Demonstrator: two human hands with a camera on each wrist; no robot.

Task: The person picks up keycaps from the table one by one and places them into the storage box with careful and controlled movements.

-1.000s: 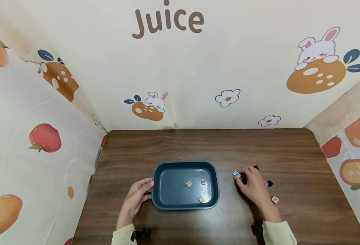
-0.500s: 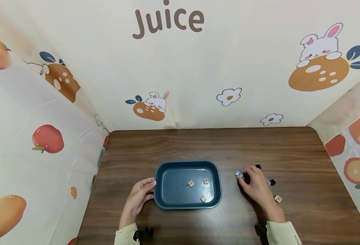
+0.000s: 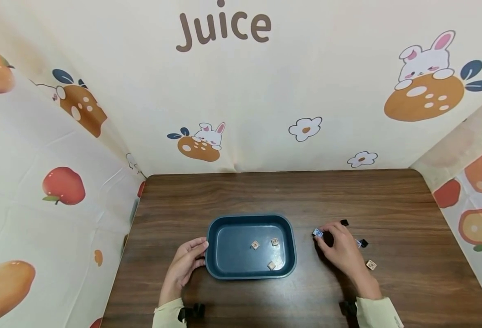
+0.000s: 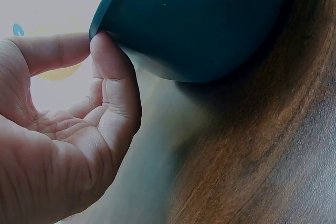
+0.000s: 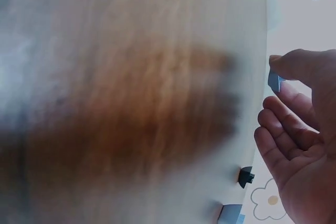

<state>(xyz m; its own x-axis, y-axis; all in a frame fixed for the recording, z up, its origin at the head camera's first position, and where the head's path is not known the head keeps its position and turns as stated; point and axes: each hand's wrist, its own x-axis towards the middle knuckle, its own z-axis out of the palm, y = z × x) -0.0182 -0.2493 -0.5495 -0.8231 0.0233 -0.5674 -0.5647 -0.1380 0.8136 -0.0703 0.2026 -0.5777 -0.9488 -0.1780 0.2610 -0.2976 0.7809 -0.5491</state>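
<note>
A dark blue tray [image 3: 233, 273] stands on the wooden table with three small wooden cubes, one of them [image 3: 275, 242] near its right side. My left hand [image 3: 182, 266] pinches the tray's left rim between thumb and fingers; the left wrist view shows the same grip on the tray [image 4: 199, 30] by the hand [image 4: 73, 129]. To the right of the tray, my right hand [image 3: 343, 250] pinches a small blue and white block [image 3: 318, 233]. In the right wrist view the block [image 5: 274, 81] sits between thumb and index finger of the hand [image 5: 304, 129], its other fingers loosely bent.
Right of my right hand lie a black piece [image 3: 345, 222], another black piece [image 3: 364, 243] beside a partly hidden blue and white one, and a wooden cube [image 3: 371, 264]. A printed cloth wall [image 3: 265, 91] rises behind the table [image 3: 175, 196].
The view has shifted slightly. Both hands keep their grips, on the tray rim and on the block, and the block appears to have turned a little between the right fingers.
</note>
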